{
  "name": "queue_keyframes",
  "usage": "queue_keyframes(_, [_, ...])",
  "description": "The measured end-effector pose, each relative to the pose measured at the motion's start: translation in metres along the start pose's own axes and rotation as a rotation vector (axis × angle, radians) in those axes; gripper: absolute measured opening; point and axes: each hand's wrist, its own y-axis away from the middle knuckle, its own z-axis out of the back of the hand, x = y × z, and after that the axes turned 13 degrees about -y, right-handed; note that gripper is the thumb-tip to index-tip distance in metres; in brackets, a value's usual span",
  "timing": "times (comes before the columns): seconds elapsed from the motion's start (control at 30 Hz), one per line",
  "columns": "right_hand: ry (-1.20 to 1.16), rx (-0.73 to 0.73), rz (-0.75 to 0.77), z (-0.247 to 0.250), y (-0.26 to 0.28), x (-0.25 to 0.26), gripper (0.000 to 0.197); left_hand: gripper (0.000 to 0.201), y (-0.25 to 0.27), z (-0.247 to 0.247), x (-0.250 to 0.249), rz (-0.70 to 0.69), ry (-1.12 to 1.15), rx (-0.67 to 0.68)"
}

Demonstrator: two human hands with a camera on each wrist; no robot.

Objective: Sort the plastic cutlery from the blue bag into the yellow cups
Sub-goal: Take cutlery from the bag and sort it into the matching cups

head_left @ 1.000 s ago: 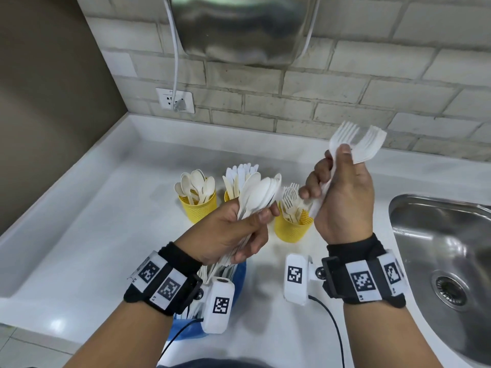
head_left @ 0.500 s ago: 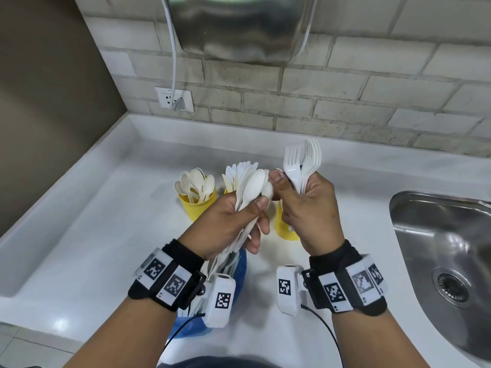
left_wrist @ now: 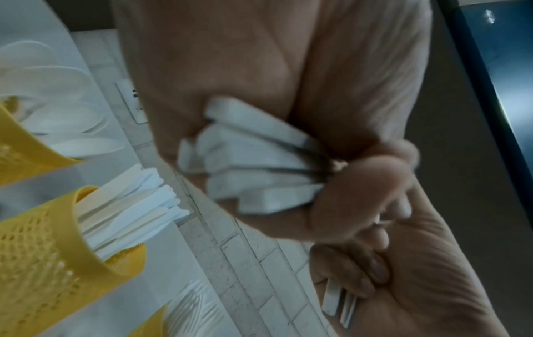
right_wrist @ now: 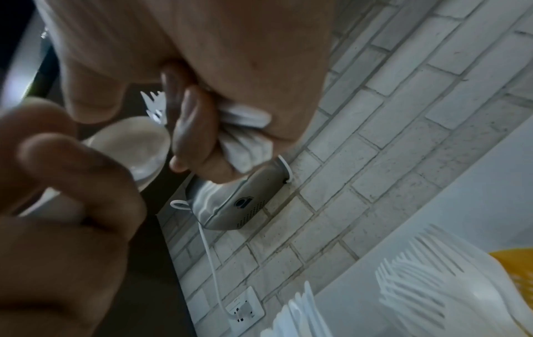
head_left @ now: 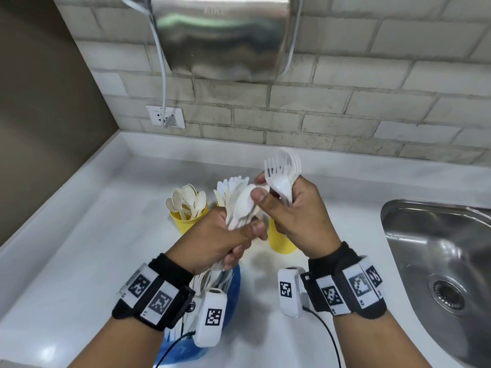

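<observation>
My left hand (head_left: 231, 235) grips a bundle of white plastic spoons (head_left: 243, 205) above the blue bag (head_left: 228, 288); their handle ends (left_wrist: 259, 168) stick out of my fist. My right hand (head_left: 287, 205) holds a bunch of white forks (head_left: 283, 171) upright, and its thumb and forefinger pinch the top spoon's bowl (right_wrist: 132, 146). Three yellow cups stand behind: the left one (head_left: 188, 221) holds spoons, the middle one (left_wrist: 57, 239) knives, the right one (head_left: 280, 240) forks (right_wrist: 427, 282).
A steel sink (head_left: 438, 269) lies at the right. A metal hand dryer (head_left: 220, 35) hangs on the brick wall above, its cord running to a socket (head_left: 166, 116). The white counter (head_left: 79, 248) ends at a raised rim on the left.
My right hand came down and left with the forks, from raised over the right cup to touching the spoon bundle. Its thumb now presses on the top spoon. The left hand stayed put.
</observation>
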Motion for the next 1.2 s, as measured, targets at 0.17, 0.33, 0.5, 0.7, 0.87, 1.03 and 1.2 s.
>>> queue_keyframes(0.17, [0.248,0.001,-0.012,0.003,-0.01,-0.002,0.024,0.024,-0.005,-0.003,-0.012,-0.01,-0.142,0.117])
queue_keyframes(0.33, [0.245,-0.03,0.052,0.0,-0.01,0.001,0.012,0.028,-0.009,-0.005,-0.018,-0.007,-0.171,0.134])
queue_keyframes(0.5, [0.317,-0.178,0.118,-0.002,-0.013,-0.002,0.021,0.02,-0.014,-0.01,-0.017,-0.042,-0.24,-0.077])
queue_keyframes(0.7, [0.476,-0.471,0.211,0.006,-0.021,-0.005,0.02,0.021,-0.014,-0.015,-0.01,-0.273,-0.73,-0.43])
queue_keyframes(0.87, [0.577,-0.507,0.251,-0.007,-0.028,-0.008,0.025,0.034,-0.022,-0.025,-0.007,-0.277,-0.962,-0.598])
queue_keyframes(1.03, [0.423,-0.526,0.176,-0.011,-0.037,-0.009,0.024,0.02,-0.028,-0.034,0.004,-0.266,-0.918,-0.651])
queue_keyframes(1.2, [0.247,-0.258,0.003,-0.015,-0.031,-0.014,0.03,0.014,-0.022,-0.025,0.005,-0.199,-0.711,-0.619])
